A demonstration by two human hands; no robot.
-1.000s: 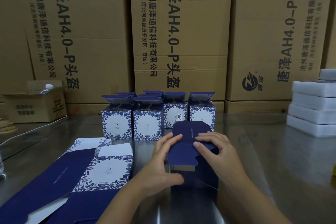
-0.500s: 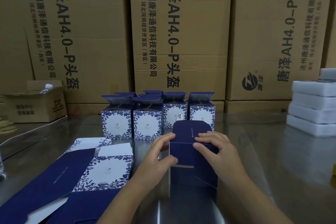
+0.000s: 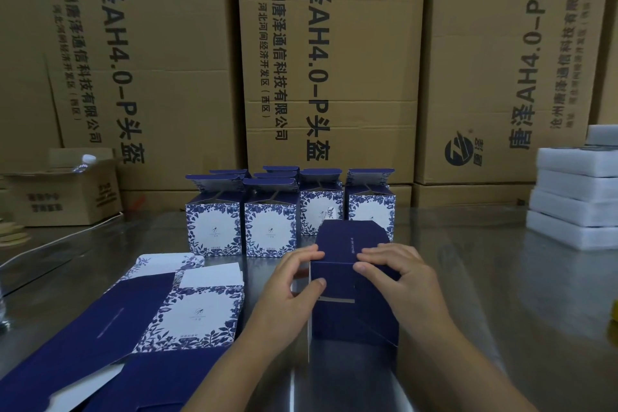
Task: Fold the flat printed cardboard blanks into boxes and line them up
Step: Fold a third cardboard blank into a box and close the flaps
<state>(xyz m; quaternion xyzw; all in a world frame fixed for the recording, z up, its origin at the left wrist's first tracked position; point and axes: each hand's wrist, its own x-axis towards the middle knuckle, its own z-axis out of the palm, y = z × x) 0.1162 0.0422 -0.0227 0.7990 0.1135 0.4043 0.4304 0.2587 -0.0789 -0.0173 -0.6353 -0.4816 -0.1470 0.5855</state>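
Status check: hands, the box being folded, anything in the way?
Left hand grips the navy box at its left corner. Right hand presses its top flap down. Folded boxes stand behind, flat blanks lie left; neither obstructs.

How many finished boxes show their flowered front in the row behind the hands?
4, side by side: far-left box, second box, third box, far-right box, the last two partly behind the box being folded. Behind them more lids rise, so the total may be higher.
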